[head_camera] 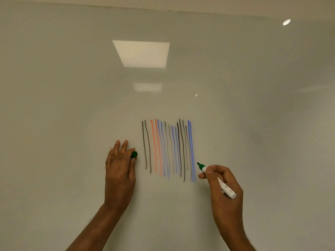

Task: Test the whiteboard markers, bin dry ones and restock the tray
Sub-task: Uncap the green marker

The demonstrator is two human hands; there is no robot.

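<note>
A glossy whiteboard [72, 105] fills the view. Several vertical test strokes [168, 149] in black, red and blue run side by side on it. My right hand [223, 185] grips an uncapped green marker [216, 180] with a white barrel, its green tip pointing up-left, just right of the last blue stroke. I cannot tell whether the tip touches the board. My left hand [119, 169] is left of the strokes, fingers stretched toward the board, and pinches the green marker cap [134, 154] between thumb and a finger.
Ceiling light panels are reflected in the whiteboard's upper middle [141, 53]. The wall strip above the board's top edge [253, 6] shows at the top. No tray or bin is in view.
</note>
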